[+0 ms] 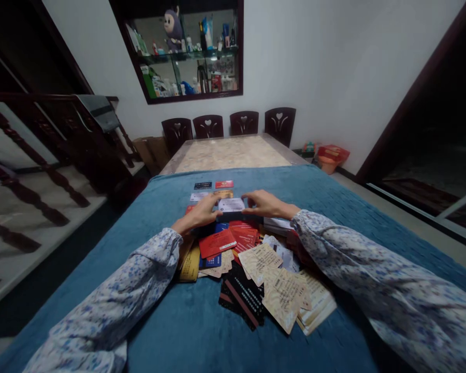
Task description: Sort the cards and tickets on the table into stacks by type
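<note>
Between my two hands is a white card (231, 205), seemingly on top of a small stack with a dark front side. My left hand (204, 211) grips its left edge with thumb and fingers. At the right edge, my right hand (266, 203) grips it the same way. Just beyond lie a black card (202, 185), a red card (224, 184), a gold card (224, 194) and another white card (198, 197). Nearer me spreads a heap of loose cards: red cards (217, 243), yellow cards (189, 264), beige cards (283, 295) and black cards (243, 295).
A blue cloth (171, 321) covers the near part of the table; its bare marble-like top (233, 153) shows beyond. A white stack of cards (277, 226) sits by my right wrist. Several dark chairs (244, 123) line the far end. A wooden railing (34, 191) stands left.
</note>
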`<state>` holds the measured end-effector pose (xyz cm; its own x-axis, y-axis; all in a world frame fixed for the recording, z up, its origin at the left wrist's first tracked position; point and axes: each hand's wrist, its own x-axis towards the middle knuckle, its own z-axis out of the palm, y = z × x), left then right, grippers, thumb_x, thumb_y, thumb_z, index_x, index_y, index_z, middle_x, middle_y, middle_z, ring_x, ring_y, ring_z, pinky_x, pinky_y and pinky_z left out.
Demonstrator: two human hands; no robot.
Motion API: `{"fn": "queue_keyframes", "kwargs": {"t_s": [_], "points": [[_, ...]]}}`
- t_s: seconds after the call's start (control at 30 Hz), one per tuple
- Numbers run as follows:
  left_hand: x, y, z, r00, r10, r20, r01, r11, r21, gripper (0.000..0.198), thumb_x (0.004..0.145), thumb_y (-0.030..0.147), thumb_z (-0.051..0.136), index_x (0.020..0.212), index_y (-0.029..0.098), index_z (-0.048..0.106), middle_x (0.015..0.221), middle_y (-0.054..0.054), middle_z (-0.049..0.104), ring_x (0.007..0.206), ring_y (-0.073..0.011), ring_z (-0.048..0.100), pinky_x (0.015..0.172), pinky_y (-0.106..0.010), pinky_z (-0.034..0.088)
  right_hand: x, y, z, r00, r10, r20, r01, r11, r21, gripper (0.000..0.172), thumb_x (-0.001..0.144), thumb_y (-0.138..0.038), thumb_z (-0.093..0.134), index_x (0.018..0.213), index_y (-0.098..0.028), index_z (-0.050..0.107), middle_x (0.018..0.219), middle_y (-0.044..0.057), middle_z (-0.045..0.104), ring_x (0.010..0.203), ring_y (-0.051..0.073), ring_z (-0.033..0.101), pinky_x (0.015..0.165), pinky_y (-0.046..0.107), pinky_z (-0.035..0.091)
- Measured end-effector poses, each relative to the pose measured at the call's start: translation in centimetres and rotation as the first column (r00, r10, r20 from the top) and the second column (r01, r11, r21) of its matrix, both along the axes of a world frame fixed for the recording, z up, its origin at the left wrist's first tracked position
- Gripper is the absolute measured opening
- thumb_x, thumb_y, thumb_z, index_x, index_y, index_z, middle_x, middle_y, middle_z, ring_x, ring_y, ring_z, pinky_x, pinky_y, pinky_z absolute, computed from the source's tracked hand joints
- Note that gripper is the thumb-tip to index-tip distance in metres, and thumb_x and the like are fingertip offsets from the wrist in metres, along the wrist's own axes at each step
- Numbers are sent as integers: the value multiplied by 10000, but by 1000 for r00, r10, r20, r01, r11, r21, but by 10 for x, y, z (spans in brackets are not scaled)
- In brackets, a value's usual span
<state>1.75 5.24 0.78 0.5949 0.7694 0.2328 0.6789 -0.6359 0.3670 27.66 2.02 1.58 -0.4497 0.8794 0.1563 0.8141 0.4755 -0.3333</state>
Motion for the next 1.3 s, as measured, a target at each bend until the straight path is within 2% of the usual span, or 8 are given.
{"fn": "queue_keyframes", "kwargs": {"t_s": [0.17, 0.33, 0.5, 0.6, 0.7, 1.0, 1.3], "points": [[-25, 13, 1, 993, 90, -80, -87, 996, 35, 339, 746, 227, 729, 1075, 152, 713, 1021, -95, 681, 979, -273, 652, 913, -368, 534, -29, 16, 6, 999, 24, 25, -24, 1000, -17, 418, 866, -357, 729, 1244, -179, 712, 894, 67, 774, 735, 175, 662, 621, 250, 380], [-46, 25, 4, 988, 123, -89, -122, 992, 12, 411, 734, 300, 728, 1124, 174, 722, 1025, -74, 688, 946, -254, 650, 875, -342, 544, -53, 34, 9, 996, 63, 57, -63, 998, -14, 325, 870, -349, 727, 1156, -196, 748, 917, 60, 772, 769, 185, 672, 629, 242, 371], [-64, 38, 5, 979, 166, -117, -167, 986, 3, 449, 737, 302, 704, 1163, 164, 726, 1015, -82, 697, 904, -243, 652, 842, -329, 535, -72, 50, 11, 992, 95, 78, -93, 995, -27, 386, 877, -303, 729, 1238, -167, 730, 925, 69, 769, 789, 188, 679, 646, 237, 389], [-73, 46, 4, 974, 189, -128, -190, 982, 0, 452, 728, 304, 702, 1157, 164, 729, 1029, -82, 701, 914, -249, 656, 835, -330, 529, -81, 59, 11, 989, 95, 111, -92, 995, -30, 320, 881, -325, 735, 1130, -126, 755, 953, 92, 770, 817, 188, 683, 645, 232, 394], [-81, 55, 4, 970, 198, -144, -202, 979, -9, 438, 712, 300, 701, 1130, 174, 734, 1020, -73, 705, 942, -260, 653, 841, -335, 528, -89, 69, 11, 986, 98, 134, -95, 995, -29, 262, 881, -342, 732, 1038, -136, 767, 983, 99, 777, 860, 192, 693, 651, 226, 398], [-93, 84, -1, 962, 231, -147, -234, 972, -2, 433, 673, 290, 707, 1091, 183, 742, 957, -53, 698, 892, -249, 645, 818, -310, 528, -110, 101, 8, 976, 66, 210, -58, 997, -44, 362, 869, -386, 739, 1163, -178, 771, 1062, 101, 793, 941, 227, 723, 682, 229, 448], [-90, 104, -7, 952, 241, -191, -249, 968, -20, 350, 652, 272, 707, 982, 168, 755, 872, -48, 680, 819, -240, 644, 768, -300, 528, -118, 121, 2, 968, 53, 247, -36, 997, -72, 392, 855, -419, 746, 1177, -198, 773, 1149, 112, 777, 1028, 256, 723, 733, 240, 489]]}}
